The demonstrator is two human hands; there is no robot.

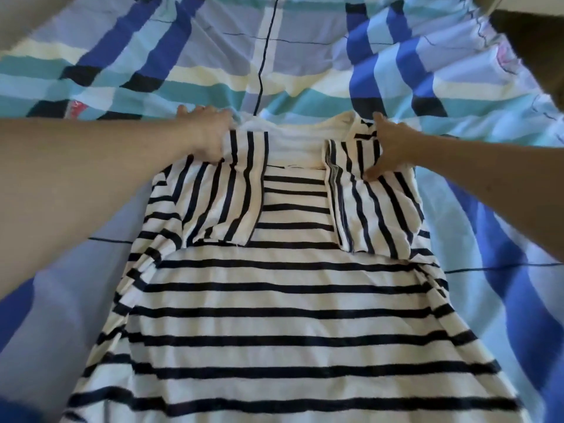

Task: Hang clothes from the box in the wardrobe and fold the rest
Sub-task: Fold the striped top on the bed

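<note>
A white shirt with navy stripes (287,300) lies flat on the bed, its collar end away from me. Both sleeves are folded inward over the chest. My left hand (207,132) grips the left shoulder fold near the collar. My right hand (390,145) presses on the right shoulder fold, thumb down on the folded sleeve, fingers over the collar edge. The hem runs out of view at the bottom.
A blue, teal and cream checked bedsheet (274,56) covers the whole bed under the shirt. A dark brown edge (531,41) shows at the top right corner beyond the sheet.
</note>
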